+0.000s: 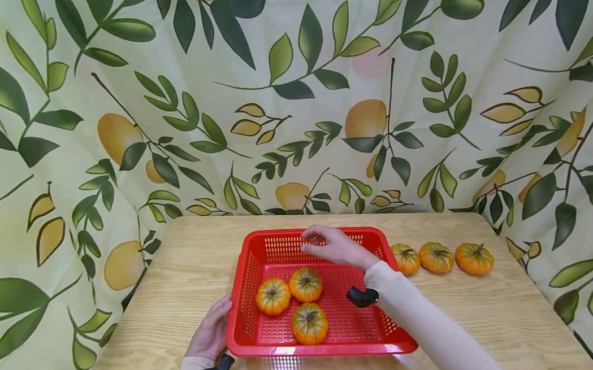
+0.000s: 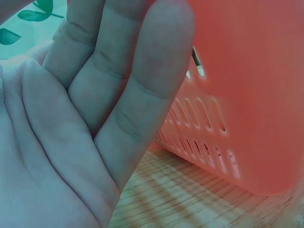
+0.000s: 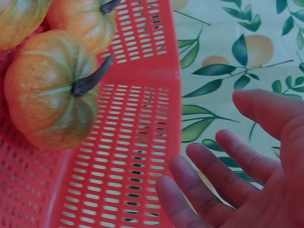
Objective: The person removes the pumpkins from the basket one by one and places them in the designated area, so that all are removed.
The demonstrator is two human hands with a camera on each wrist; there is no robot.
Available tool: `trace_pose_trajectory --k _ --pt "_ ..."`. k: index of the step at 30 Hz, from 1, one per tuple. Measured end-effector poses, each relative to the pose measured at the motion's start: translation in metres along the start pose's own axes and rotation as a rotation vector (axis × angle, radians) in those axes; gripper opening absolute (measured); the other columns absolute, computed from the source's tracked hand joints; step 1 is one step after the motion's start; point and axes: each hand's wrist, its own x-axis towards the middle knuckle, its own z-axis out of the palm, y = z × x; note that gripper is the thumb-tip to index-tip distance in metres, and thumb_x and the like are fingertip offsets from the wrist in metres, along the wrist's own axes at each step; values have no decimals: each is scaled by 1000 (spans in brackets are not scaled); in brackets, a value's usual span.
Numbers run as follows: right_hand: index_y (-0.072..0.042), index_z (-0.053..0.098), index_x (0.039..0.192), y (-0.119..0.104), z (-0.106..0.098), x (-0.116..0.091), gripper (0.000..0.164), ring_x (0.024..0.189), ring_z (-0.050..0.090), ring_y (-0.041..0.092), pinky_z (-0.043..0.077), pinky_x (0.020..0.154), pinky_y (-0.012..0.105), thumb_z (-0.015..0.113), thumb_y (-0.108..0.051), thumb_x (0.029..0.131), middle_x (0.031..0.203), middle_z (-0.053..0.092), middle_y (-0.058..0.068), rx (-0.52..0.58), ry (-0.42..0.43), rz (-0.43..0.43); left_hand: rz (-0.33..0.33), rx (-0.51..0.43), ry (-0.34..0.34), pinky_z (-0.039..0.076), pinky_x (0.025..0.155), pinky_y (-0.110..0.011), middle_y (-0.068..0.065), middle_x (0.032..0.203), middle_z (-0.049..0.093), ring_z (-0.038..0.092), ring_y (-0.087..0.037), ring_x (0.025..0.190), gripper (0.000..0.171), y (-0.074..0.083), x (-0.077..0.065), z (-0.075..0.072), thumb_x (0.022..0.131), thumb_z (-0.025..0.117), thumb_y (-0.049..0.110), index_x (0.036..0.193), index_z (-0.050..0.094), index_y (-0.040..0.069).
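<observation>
A red plastic basket with slotted walls sits on the table. Three small orange pumpkins with dark stems lie inside, grouped toward its left half. My left hand rests against the outside of the basket's left wall; its fingers look nearly straight in the left wrist view. Over the far part of the basket hovers my right hand, with fingers loosely bent and nothing between them. The right wrist view shows that hand spread near the rim, apart from the nearest pumpkin.
Three more small pumpkins stand in a row beyond the basket's right side: one partly hidden by the rim, a middle one and a right one. A leaf-patterned cloth hangs behind the wooden table.
</observation>
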Motion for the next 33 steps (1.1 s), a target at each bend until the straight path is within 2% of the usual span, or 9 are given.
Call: trace_pose_trajectory --k 7,10,12,14,17,21,25,29,33 --pt "-15 61 136 13 9 2 49 123 57 25 48 108 48 71 -38 94 135 63 7 -42 -94 64 29 23 -1 54 97 -25 -2 122 71 69 -11 110 42 -2 1 -2 107 25 3 130 58 15" --pt "-15 60 137 17 11 3 50 127 56 28 45 110 52 70 -38 95 138 62 8 -64 -135 69 47 55 29 56 93 -27 -2 121 70 70 -14 107 38 -1 2 -2 105 29 0 133 47 18" --pt "-15 60 137 19 13 4 49 129 54 28 44 111 53 70 -38 95 139 61 8 -75 -164 76 52 115 75 56 96 -29 -1 128 65 68 -15 112 47 2 3 -1 104 33 -1 145 35 20" --pt "-16 60 137 21 14 4 49 130 53 27 43 113 53 70 -38 95 141 60 7 -87 -191 87 45 222 161 54 99 -30 2 135 60 66 -14 117 61 6 3 2 102 39 0 156 22 24" --pt "-16 59 139 23 17 6 50 131 51 26 41 114 53 70 -37 95 143 58 5 -95 -228 98 19 425 256 50 105 -31 5 143 52 59 -11 127 70 12 1 7 102 44 1 163 13 17" --pt "-15 59 139 25 21 8 52 132 50 26 41 115 53 71 -37 94 144 57 5 -91 -258 89 -48 690 341 51 102 -29 1 146 51 59 -8 125 60 22 -1 15 102 48 5 158 28 4" --pt "-15 60 137 27 23 9 50 129 53 25 43 113 51 71 -38 94 140 60 4 -95 -276 81 -148 1016 435 58 88 -27 -12 142 53 61 -14 115 54 36 4 29 101 59 15 152 45 13" --pt "-15 61 136 30 22 9 48 126 55 25 45 111 50 70 -39 95 136 61 5 -94 -295 86 -192 1397 418 57 92 -36 -10 156 42 50 -31 133 52 50 13 45 99 65 26 150 51 22" --pt "-14 61 135 31 22 10 47 125 55 25 44 111 51 69 -38 95 135 61 6 -86 -309 84 -228 1578 333 42 111 -62 -5 170 22 25 -42 153 54 61 19 60 101 62 27 153 46 19"
